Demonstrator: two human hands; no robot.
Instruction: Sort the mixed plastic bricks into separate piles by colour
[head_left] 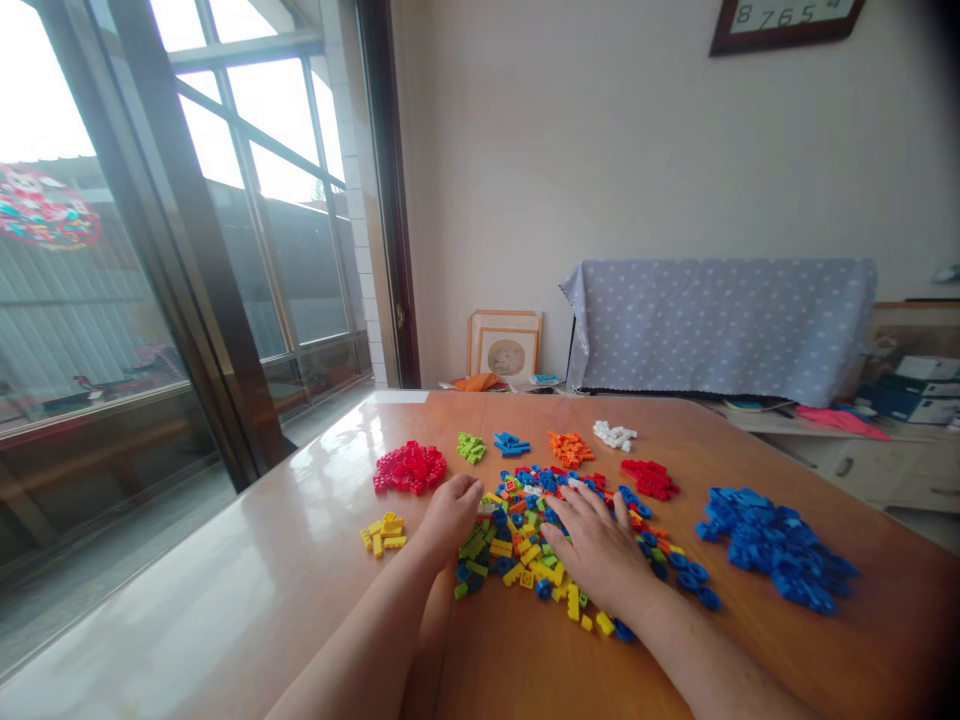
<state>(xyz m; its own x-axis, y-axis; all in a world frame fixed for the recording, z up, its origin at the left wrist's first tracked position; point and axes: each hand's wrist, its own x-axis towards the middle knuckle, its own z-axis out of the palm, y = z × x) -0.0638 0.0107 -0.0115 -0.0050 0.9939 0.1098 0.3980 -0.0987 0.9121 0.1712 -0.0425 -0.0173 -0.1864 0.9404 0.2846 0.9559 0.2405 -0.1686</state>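
A mixed heap of small coloured bricks [525,545] lies in the middle of the wooden table [315,580]. My right hand [596,545] rests flat on the heap with its fingers spread. At the heap's left edge, my left hand [450,510] has its fingers curled under; whether it holds anything is hidden. Sorted piles surround the heap: red [410,467], yellow [383,535], green [471,447], small blue [511,443], orange [570,448], white [614,434], a second red [650,479] and a large blue pile [776,545].
A tall window with dark frames [225,300] fills the left. Behind the table stand a spotted cloth-covered object [720,320], framed pictures [506,345] leaning on the wall, and a cluttered cabinet [900,420] at the right.
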